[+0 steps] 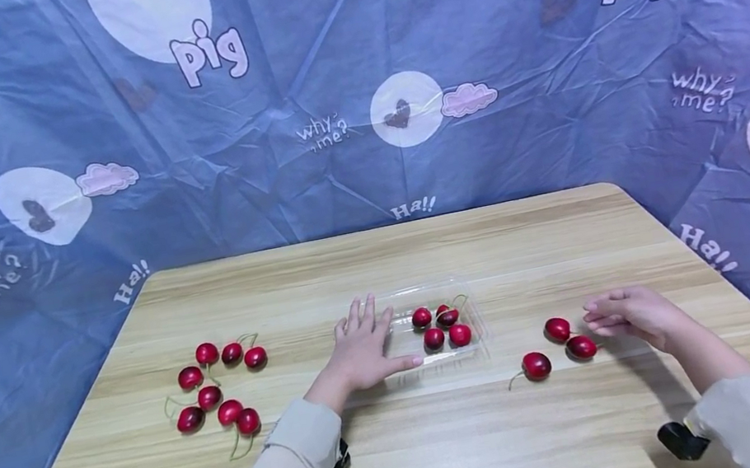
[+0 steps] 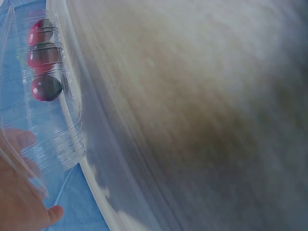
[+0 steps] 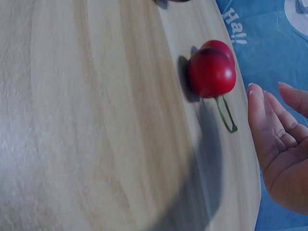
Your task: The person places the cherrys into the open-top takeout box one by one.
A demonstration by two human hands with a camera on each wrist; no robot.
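A clear plastic box [image 1: 479, 326] stands mid-table with several red cherries [image 1: 460, 334] in its right part. My left hand [image 1: 363, 351] rests over the box's left end, fingers spread and thumb along the near side. In the left wrist view that hand [image 2: 21, 202] is partly cut off beside the clear wall [image 2: 72, 139]. To the right, my right hand [image 1: 633, 314] hovers by a pair of cherries [image 1: 581, 348], its fingers loosely bent and nothing held. In the right wrist view a gap separates the fingertips from those cherries [image 3: 211, 74] and their joined green stems [image 3: 226, 113].
Another cherry [image 1: 536, 366] lies left of the pair, its stem toward the box. At the table's left are several more stemmed cherries [image 1: 210, 397]. A blue printed cloth [image 1: 337, 107] hangs behind the wooden table [image 1: 415, 461].
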